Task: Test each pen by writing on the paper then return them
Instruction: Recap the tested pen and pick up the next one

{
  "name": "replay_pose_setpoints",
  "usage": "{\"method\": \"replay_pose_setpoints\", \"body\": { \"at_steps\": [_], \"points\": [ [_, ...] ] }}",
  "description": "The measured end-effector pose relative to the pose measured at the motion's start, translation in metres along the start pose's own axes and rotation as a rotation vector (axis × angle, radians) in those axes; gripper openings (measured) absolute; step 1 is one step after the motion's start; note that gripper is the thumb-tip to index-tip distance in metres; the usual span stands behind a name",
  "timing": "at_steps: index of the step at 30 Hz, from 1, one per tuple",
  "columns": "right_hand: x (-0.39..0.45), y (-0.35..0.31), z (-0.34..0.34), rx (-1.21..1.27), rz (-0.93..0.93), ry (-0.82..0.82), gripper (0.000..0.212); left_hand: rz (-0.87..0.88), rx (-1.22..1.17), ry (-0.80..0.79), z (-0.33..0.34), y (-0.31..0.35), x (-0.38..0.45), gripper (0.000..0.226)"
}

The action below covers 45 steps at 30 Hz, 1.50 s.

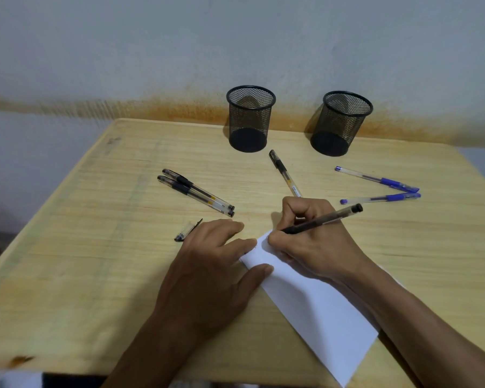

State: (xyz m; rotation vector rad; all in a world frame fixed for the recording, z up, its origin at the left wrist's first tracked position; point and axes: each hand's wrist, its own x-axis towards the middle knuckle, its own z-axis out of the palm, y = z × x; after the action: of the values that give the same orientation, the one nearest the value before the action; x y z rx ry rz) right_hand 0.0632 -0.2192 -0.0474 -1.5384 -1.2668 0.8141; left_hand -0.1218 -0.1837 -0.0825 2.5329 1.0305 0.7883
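My right hand (314,242) grips a black pen (324,219) with its tip down at the top corner of the white paper (314,309). My left hand (213,264) lies flat, fingers straight, pressing the paper's left edge. A loose pen cap (187,230) lies just left of that hand. Two black pens (198,192) lie side by side at the left. Another black pen (284,172) lies in the middle, its lower end behind my right hand. Two blue pens (378,179) (381,198) lie at the right.
Two black mesh pen cups stand at the back of the wooden table (81,261) against the wall, one left (249,119) and one right (340,123). Both look to hold nothing. The table's left edge runs diagonally; its front edge is near the bottom.
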Motion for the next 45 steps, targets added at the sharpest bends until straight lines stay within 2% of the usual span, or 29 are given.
{"method": "replay_pose_setpoints", "body": {
  "at_steps": [21, 23, 25, 28, 31, 33, 35, 42, 45],
  "points": [
    [0.0, 0.001, -0.001, -0.133, -0.034, 0.088, 0.024, 0.007, 0.023, 0.01, 0.002, 0.0, -0.001, 0.044],
    [0.001, 0.003, -0.002, -0.066, 0.011, 0.088, 0.024, 0.003, 0.025, 0.008, 0.002, -0.001, -0.001, 0.044],
    [0.004, 0.005, -0.007, 0.122, 0.098, 0.099, 0.024, 0.015, 0.032, 0.029, 0.001, 0.0, -0.002, 0.042],
    [0.007, 0.01, -0.017, 0.399, 0.157, 0.118, 0.026, 0.032, 0.092, 0.188, -0.004, 0.005, 0.0, 0.029],
    [0.007, 0.01, -0.019, 0.528, 0.158, 0.103, 0.026, -0.154, 0.158, 0.418, -0.017, 0.003, 0.003, 0.022],
    [0.006, 0.01, -0.017, 0.539, 0.15, 0.083, 0.025, -0.375, 0.177, 0.356, -0.025, -0.001, 0.004, 0.027],
    [0.004, 0.01, -0.016, 0.547, 0.139, 0.062, 0.025, -0.51, 0.211, 0.236, -0.027, -0.006, 0.003, 0.027],
    [0.002, 0.005, -0.02, 0.442, 0.157, 0.033, 0.011, -0.48, 0.274, 0.193, -0.025, -0.003, 0.008, 0.011],
    [-0.002, 0.0, -0.02, 0.46, 0.149, 0.068, 0.012, -0.466, 0.17, 0.224, -0.027, 0.007, 0.012, 0.007]
  ]
}}
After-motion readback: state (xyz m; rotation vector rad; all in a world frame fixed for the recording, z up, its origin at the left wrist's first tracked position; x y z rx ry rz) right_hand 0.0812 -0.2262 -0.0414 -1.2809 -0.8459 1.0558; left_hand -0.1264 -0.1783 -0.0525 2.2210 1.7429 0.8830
